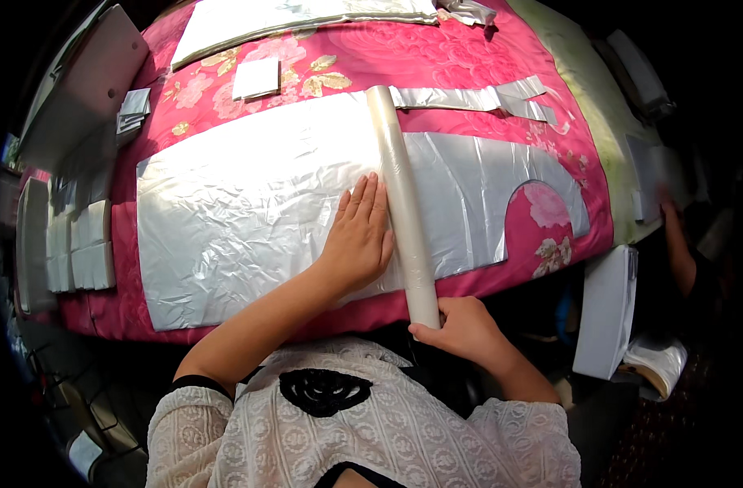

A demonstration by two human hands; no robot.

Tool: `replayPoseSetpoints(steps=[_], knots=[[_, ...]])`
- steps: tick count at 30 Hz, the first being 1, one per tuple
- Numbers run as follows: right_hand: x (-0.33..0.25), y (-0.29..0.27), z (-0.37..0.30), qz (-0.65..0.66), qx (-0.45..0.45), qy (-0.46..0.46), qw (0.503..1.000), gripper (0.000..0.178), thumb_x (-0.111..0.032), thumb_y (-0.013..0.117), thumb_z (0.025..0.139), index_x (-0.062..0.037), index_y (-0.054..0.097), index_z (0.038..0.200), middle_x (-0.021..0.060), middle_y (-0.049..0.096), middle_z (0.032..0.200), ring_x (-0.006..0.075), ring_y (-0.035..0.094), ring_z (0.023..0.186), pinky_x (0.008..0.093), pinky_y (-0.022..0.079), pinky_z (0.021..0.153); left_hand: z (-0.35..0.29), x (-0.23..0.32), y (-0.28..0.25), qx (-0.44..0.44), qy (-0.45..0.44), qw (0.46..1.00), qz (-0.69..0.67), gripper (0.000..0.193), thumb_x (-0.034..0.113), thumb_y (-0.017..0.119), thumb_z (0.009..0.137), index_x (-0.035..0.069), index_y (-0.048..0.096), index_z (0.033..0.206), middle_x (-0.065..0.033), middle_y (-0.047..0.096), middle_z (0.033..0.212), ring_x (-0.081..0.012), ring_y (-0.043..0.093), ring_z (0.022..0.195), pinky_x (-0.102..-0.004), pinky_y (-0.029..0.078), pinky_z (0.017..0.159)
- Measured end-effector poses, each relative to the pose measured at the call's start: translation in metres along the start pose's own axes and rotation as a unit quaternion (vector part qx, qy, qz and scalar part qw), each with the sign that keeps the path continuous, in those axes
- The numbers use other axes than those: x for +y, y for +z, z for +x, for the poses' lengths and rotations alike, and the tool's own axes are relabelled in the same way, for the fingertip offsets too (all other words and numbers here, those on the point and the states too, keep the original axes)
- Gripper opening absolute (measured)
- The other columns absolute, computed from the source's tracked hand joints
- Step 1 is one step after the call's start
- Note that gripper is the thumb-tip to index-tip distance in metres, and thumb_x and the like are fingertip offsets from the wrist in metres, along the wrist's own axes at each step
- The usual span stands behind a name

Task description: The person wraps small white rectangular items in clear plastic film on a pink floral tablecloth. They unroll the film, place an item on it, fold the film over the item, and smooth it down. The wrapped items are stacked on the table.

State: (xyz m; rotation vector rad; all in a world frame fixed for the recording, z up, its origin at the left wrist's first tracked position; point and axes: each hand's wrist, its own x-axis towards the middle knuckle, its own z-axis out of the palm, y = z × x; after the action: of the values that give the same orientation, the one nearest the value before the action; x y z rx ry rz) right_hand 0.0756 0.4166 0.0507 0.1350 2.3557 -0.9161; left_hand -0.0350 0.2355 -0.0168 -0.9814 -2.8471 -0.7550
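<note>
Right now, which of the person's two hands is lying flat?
The left hand, flat on the shiny silver sheet; the right hand instead grips the pale roll's near end.

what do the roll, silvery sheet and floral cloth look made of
Roll: probably wound plastic film, pale and semi-glossy, with a smooth sheen.
Silvery sheet: likely thin plastic or foil, glossy; creases catch bright highlights.
Floral cloth: seemingly fabric, faintly satiny, with soft sheen and shallow ripples.

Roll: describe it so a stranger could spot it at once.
On the pink cloth lies a wide silvery sheet. Across it, just right of the flat left hand, runs the pale roll, its near end in the right hand. Its rounded tube shape sets it apart from the flat sheet.
</note>
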Motion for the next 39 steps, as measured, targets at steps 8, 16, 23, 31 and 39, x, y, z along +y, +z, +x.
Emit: replayPoseSetpoints(steps=[8, 16, 23, 31, 39], knots=[[-0.013, -0.056, 0.120, 0.132, 0.054, -0.076, 0.987, 0.057, -0.051, 0.060, 0.081, 0.0047, 0.063, 0.073, 0.0106, 0.060, 0.060, 0.0174, 0.059, 0.055, 0.0308, 0.047, 0.055, 0.003, 0.002, 0.011, -0.019, -0.002, 0.999, 0.048, 0.066, 0.023, 0.038, 0.084, -0.012, 0.019, 0.137, -0.0292, 0.018, 0.144, -0.0384, 0.013, 0.137, -0.0463, 0.008, 0.112], [-0.062, -0.090, 0.224, 0.510, 0.014, -0.084, 0.856, 0.034, -0.033, 0.055, 0.090, 0.0000, 0.057, 0.099, 0.0082, 0.060, 0.088, 0.0129, 0.058, 0.077, 0.0238, 0.048, 0.069, 0.002, 0.000, 0.014, -0.019, -0.002, 0.999, 0.036, 0.068, 0.022, 0.038, 0.082, -0.013, 0.018, 0.136, -0.0298, 0.017, 0.144, -0.0399, 0.012, 0.137, -0.0470, 0.007, 0.111], [-0.046, -0.097, 0.249, 0.694, 0.023, -0.121, 0.710, 0.037, -0.015, 0.060, 0.086, 0.0040, 0.045, 0.114, 0.0165, 0.051, 0.113, 0.0233, 0.052, 0.107, 0.0336, 0.046, 0.095, 0.002, 0.003, 0.008, -0.034, -0.013, 0.999, 0.041, 0.069, 0.021, 0.040, 0.081, -0.013, 0.018, 0.136, -0.0293, 0.017, 0.144, -0.0390, 0.013, 0.137, -0.0461, 0.007, 0.112], [-0.035, -0.116, 0.254, 0.666, 0.112, -0.210, 0.707, 0.044, -0.022, 0.061, 0.085, -0.0013, 0.045, 0.120, 0.0122, 0.050, 0.113, 0.0223, 0.049, 0.106, 0.0338, 0.040, 0.093, 0.001, 0.001, 0.012, -0.014, -0.003, 0.999, 0.044, 0.069, 0.021, 0.041, 0.080, -0.013, 0.018, 0.136, -0.0288, 0.018, 0.144, -0.0387, 0.014, 0.137, -0.0457, 0.009, 0.112], [0.077, -0.269, 0.228, 0.717, 0.336, -0.140, 0.595, 0.051, -0.024, 0.043, 0.090, 0.0056, 0.033, 0.130, 0.0184, 0.040, 0.134, 0.0294, 0.043, 0.121, 0.0417, 0.035, 0.101, 0.001, 0.003, 0.009, -0.028, -0.022, 0.999, 0.034, 0.069, 0.021, 0.040, 0.080, -0.013, 0.018, 0.136, -0.0281, 0.018, 0.144, -0.0369, 0.013, 0.137, -0.0447, 0.008, 0.112]])
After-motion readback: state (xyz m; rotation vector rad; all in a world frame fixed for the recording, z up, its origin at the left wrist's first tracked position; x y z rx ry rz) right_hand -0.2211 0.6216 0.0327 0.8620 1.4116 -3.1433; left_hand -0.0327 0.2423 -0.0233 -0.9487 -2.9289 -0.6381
